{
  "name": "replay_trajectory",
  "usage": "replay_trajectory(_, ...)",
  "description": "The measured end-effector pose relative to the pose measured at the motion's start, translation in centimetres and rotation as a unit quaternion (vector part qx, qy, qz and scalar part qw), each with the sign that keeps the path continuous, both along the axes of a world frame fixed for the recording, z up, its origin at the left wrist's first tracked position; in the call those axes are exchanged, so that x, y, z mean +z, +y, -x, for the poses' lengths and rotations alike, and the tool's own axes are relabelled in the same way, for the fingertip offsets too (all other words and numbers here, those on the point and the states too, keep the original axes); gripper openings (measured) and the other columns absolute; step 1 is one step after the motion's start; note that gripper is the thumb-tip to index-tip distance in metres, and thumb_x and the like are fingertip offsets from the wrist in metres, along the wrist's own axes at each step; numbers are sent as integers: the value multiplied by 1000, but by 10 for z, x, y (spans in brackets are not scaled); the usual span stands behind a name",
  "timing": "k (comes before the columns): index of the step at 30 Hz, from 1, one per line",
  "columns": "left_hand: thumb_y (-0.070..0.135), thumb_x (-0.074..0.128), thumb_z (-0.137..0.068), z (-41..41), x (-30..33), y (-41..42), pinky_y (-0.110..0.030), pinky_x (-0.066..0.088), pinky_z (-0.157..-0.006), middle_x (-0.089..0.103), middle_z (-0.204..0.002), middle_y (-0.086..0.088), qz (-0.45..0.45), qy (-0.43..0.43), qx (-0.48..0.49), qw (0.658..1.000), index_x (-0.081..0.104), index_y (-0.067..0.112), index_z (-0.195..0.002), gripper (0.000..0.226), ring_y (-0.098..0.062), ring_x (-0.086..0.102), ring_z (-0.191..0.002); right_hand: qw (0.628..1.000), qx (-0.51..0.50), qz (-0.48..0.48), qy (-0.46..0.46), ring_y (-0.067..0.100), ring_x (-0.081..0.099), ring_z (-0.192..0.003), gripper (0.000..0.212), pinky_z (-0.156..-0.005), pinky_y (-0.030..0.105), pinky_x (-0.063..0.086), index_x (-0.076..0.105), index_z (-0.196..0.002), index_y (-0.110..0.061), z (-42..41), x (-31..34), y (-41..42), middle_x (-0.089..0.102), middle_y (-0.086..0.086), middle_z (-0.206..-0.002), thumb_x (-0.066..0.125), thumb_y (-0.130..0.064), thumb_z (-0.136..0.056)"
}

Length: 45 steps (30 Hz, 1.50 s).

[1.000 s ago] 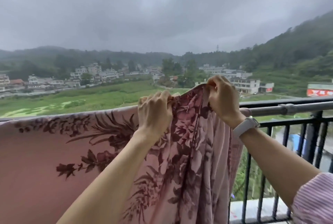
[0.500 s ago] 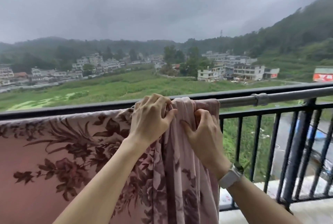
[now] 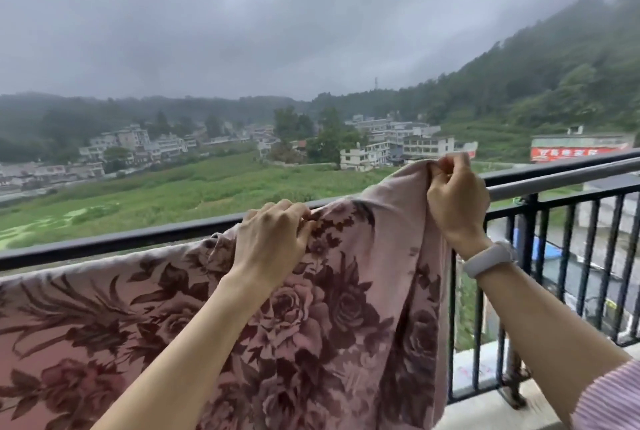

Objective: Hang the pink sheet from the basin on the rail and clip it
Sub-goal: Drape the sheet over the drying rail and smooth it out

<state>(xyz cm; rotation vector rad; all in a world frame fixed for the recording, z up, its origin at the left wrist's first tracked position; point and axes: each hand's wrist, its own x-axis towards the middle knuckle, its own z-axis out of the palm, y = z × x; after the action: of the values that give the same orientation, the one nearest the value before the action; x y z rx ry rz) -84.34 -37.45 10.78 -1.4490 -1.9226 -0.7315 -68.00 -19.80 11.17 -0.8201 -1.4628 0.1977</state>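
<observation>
Head view. Sheet [image 3: 311, 343]: pink floral, draped over rail [image 3: 561, 177], long axis running along it, bulk hanging to L. L hand [image 3: 273, 242]: fingers bunched on top edge at the rail. R hand [image 3: 455, 201]: fingers pinching the end corner, lifted just above the rail. Bare rail lies to R, so R hand is nearer for spreading. No clip or basin in view.

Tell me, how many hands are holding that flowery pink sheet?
2. The left hand grips the pink sheet at the rail; the right hand pinches its raised edge farther right.
</observation>
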Motion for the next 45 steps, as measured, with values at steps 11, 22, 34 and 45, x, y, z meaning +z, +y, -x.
replay_trajectory(11,40,58,-83,-80,-7,85,-33,39,-78,65,-99,2,-24,-33,-74,996,61,22,-97,23,-20,59,-92,985,102,30,-134,23,64,-71,18,-63,34,51,61,-87,-15,-72,-53,42,68,3,-77,60,-32,-84)
replay_trajectory(22,19,64,-82,-106,-14,121,-31,40,-70,64,-87,1,-109,-94,-17,990,62,12,-79,7,-24,62,-82,971,191,85,-114,13,54,-83,44,-65,26,46,51,-101,-16,-72,-74,61,56,-4,-92,62,-51,-77)
replay_trajectory(34,39,62,-77,-138,-18,134,-38,32,-95,61,-112,4,-30,10,-80,996,59,21,-110,38,-17,50,-108,951,299,73,-25,11,56,-64,7,-58,24,46,59,-76,-17,-92,-25,82,59,-8,-67,59,-13,-83)
replay_trajectory(45,9,65,-80,-142,4,157,-32,41,-68,63,-86,-4,-40,49,-110,992,62,10,-83,5,-24,59,-80,965,251,71,-33,10,45,-56,9,-49,25,30,49,-83,-15,-103,28,123,50,-6,-63,47,-14,-91)
